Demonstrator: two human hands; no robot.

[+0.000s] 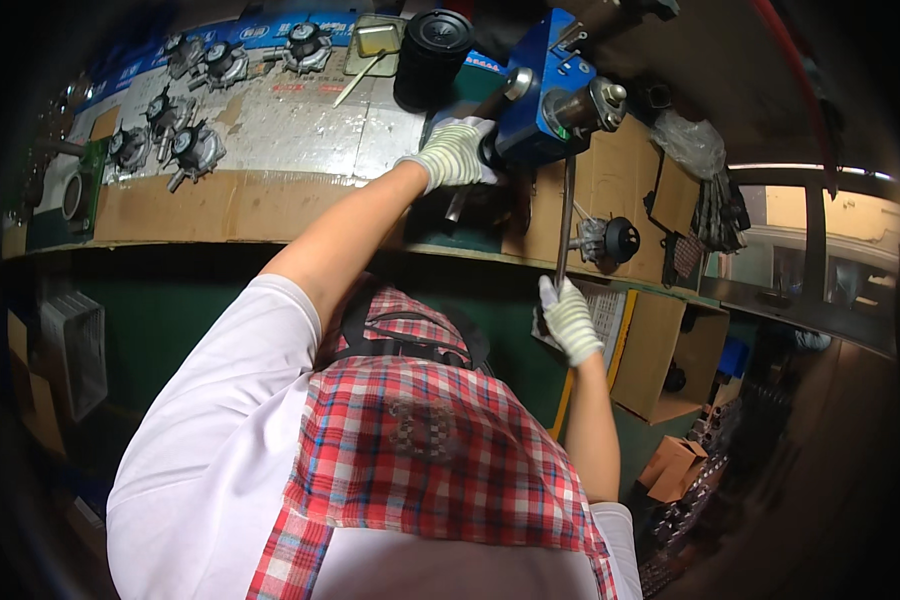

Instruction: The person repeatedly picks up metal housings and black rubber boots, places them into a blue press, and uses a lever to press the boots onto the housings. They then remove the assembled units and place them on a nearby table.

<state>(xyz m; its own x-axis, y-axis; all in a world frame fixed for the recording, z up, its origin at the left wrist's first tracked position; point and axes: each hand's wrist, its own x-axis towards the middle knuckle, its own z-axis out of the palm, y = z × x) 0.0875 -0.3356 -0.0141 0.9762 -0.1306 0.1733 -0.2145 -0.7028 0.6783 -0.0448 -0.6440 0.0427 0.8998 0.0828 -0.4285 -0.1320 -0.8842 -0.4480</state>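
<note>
A blue arbor press (540,95) stands on the bench in front of me, with a long metal lever (567,215) reaching down toward me. My right hand (573,325), in a striped knit glove, is closed round the lower end of that lever. At the left side of the press is my left hand (457,153), gloved too. Its fingertips are hidden by the press, so what it touches there does not show. Just below it, a metal bar end (456,206) sticks out. To the right of the lever lies a pump-like metal part with a black pulley (610,240).
Several similar metal parts (192,150) sit on cardboard (300,190) at left. A black cylinder (435,55) stands beside the press, near a tray with a brush (375,42). A plastic bag (692,145) and gloves hang at right. Below the bench edge is a cardboard box (660,355).
</note>
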